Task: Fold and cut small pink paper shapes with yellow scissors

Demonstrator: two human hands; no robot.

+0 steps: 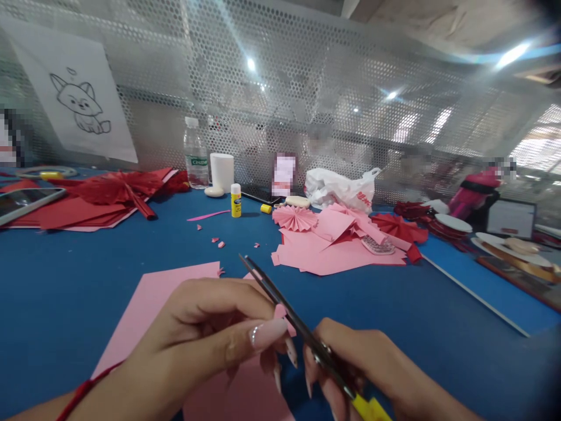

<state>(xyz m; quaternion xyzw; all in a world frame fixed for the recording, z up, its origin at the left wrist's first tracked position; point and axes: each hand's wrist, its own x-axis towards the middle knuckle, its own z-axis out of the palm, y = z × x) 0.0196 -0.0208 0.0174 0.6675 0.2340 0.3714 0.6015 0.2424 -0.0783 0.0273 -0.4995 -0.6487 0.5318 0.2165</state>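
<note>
Between the thumb and fingers of my left hand [210,333] is a small piece of pink paper [280,313], mostly covered by the fingertips. My right hand [359,362] grips a pair of scissors [302,327] with yellow handles. Their dark blades point up and to the left, nearly together, and lie right against the pink piece. Whether the blades are cutting it I cannot tell. Under my left hand, sheets of pink paper [131,316] lie on the blue table. A few tiny pink scraps [221,244] are scattered beyond the blades.
Ahead stand a glue stick [236,202], a white cylinder [222,172] and a water bottle [196,155]. Pink folded paper [324,245] is piled right of centre, before a white plastic bag [342,187]. Red paper [100,199] lies at left. A perforated metal panel [280,76] closes the back.
</note>
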